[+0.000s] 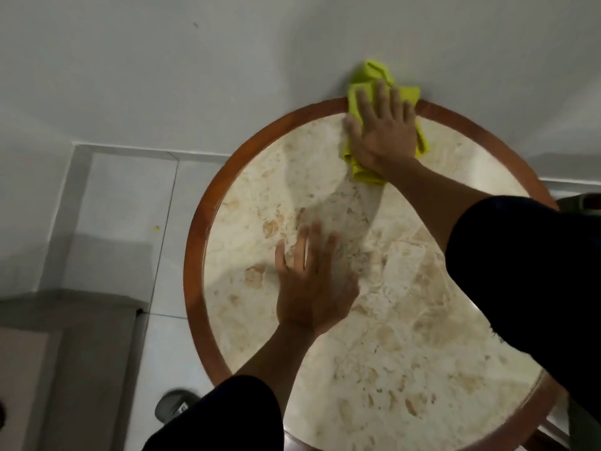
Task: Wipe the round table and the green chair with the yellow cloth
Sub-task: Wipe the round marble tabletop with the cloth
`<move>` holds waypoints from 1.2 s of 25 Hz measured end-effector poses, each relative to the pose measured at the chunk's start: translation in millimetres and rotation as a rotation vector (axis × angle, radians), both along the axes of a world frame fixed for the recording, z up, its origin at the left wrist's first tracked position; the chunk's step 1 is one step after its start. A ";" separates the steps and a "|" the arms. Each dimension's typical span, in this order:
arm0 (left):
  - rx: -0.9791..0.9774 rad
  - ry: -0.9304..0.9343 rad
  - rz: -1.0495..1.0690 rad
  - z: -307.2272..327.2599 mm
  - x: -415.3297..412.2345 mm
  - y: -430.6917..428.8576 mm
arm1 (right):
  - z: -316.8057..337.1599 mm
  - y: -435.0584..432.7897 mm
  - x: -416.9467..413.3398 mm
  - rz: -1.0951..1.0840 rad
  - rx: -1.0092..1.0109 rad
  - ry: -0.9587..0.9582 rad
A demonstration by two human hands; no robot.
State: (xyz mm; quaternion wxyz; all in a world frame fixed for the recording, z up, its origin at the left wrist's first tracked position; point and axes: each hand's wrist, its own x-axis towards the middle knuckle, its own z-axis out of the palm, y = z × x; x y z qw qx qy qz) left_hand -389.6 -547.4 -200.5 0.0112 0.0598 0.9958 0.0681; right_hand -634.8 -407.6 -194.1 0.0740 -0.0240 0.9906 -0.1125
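The round table (pixel 195 255) has a cream marble-patterned top and a brown wooden rim, and it fills the middle and right of the view. The yellow cloth (pixel 370 74) lies crumpled at the table's far edge, against the wall. My right hand (pixel 380 131) presses flat on the cloth with fingers spread. My left hand (pixel 312 284) rests flat on the bare tabletop near the left side, fingers apart, holding nothing. A dark green shape (pixel 582 203) at the right edge may be part of the chair; I cannot tell.
A white wall (pixel 227 60) stands right behind the table. White floor tiles (pixel 123 206) lie to the left, with a small yellow speck on them. A grey mat (pixel 65 353) sits at lower left. A grey shoe (pixel 175 405) shows near the table's front left.
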 end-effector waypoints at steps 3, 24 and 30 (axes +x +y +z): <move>0.062 0.029 0.004 -1.6 4.1 -2.3 | -1.3 -16.1 32.0 0.329 -0.010 0.021; -0.059 -0.150 0.022 0.1 116.4 -83.6 | 5.2 150.4 358.8 -0.049 0.038 0.000; -0.038 -0.139 0.038 4.6 114.8 -82.3 | 11.4 89.6 444.4 -0.111 0.072 -0.043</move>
